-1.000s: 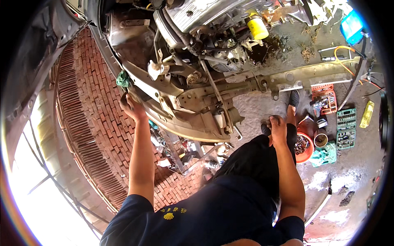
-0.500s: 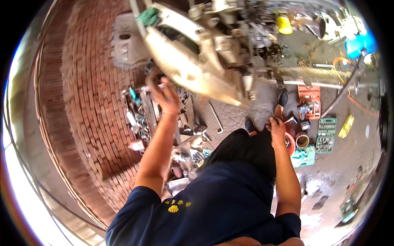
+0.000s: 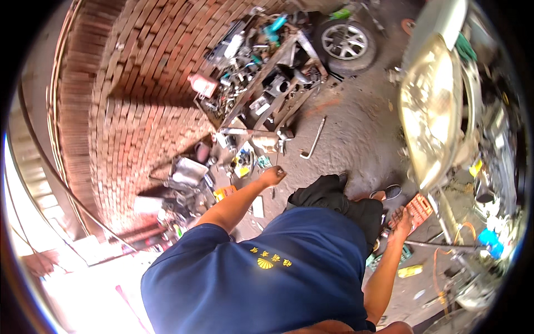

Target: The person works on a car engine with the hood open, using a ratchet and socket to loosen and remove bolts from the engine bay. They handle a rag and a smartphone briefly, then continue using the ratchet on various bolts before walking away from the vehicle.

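My left hand [image 3: 273,176] hangs in front of me with its fingers loosely curled in, and I see nothing in it. Below it lie small parts and packages on the ground. Low at my right side, my right hand [image 3: 400,225] has its fingers somewhat apart and empty. From this angle it overlaps an orange tool case [image 3: 418,210] on the floor. Dark grime marks both hands. To the right stands a car front with a large yellowed headlight [image 3: 431,111], out of reach of either hand.
A wooden-framed workbench [image 3: 261,94] heaped with tools stands by the brick wall [image 3: 150,61]. Beyond it lies a wheel [image 3: 346,44]. An L-shaped wrench [image 3: 315,139] rests on the floor ahead. A dark hose [image 3: 445,244] crosses at right, near a yellow packet [image 3: 410,271].
My view has swung left, so the headlight now appears at the right and the wheel has come into sight. My left hand has lowered from its raised position, its fingers now curled.
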### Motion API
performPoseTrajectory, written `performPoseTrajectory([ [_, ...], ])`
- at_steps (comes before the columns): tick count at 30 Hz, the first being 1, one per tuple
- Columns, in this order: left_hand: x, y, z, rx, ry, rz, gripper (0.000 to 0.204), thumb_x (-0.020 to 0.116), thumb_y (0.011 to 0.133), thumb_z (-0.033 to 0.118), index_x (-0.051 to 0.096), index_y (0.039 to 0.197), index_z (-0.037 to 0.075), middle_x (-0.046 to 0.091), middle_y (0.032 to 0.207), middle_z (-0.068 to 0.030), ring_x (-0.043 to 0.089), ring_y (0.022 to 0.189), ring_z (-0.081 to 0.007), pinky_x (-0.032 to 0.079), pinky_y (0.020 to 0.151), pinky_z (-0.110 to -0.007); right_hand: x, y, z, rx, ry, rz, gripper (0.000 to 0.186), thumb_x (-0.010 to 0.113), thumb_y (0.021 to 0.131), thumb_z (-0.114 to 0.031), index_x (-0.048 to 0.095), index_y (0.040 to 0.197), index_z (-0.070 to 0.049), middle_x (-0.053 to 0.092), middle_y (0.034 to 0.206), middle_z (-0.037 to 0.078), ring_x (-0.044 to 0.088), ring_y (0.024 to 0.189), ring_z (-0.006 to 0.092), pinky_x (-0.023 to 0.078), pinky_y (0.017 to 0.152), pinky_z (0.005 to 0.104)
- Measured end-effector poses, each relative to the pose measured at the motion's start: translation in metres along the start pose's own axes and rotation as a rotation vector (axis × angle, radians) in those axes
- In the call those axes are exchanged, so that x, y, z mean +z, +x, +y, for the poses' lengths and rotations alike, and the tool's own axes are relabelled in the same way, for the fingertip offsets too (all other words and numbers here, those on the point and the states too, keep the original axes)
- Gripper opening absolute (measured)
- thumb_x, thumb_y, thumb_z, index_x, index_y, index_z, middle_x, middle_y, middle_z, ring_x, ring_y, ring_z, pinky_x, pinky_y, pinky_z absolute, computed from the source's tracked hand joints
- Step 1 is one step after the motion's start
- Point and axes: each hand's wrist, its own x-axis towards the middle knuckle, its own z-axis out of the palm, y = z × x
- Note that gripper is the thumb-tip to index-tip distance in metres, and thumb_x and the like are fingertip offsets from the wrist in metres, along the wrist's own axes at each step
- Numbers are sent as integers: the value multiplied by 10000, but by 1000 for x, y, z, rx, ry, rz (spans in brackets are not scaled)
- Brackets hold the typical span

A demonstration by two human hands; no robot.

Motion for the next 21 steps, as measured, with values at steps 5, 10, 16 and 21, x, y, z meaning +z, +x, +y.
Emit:
performPoseTrajectory([
  [5, 14, -15, -101, -279, -88, 92, 550, 636, 936, 535, 749, 1126, 31, 737, 1137, -260, 690, 1110, -432, 542, 972, -489, 59, -7, -20, -25, -273, -162, 249, 616, 1053, -253, 611, 1175, -35, 728, 978, 112, 706, 790, 190, 577, 711, 291],
  [10, 27, -5, -95, -293, -220, 170, 565, 616, 957, 525, 742, 1122, -1, 719, 1194, -261, 674, 1145, -427, 526, 998, -475, 134, -21, -41, -43, -460, -314, 287, 623, 1048, -249, 626, 1198, -4, 728, 981, 119, 704, 798, 190, 572, 731, 306],
  [16, -11, -16, 27, -176, -504, 164, 450, 625, 999, 437, 725, 1159, 29, 719, 1205, -233, 685, 1154, -369, 536, 976, -436, 226, -1, -56, 3, -554, -546, 286, 648, 1037, -256, 641, 1183, -10, 729, 980, 108, 700, 812, 183, 576, 763, 314],
  [21, -49, -26, 73, -35, -487, 319, 407, 644, 992, 414, 719, 1111, 32, 728, 1136, -218, 701, 1087, -373, 553, 915, -454, 301, -1, -67, 12, -636, -624, 279, 643, 1041, -251, 655, 1173, -5, 722, 962, 101, 689, 806, 180, 571, 775, 317],
])
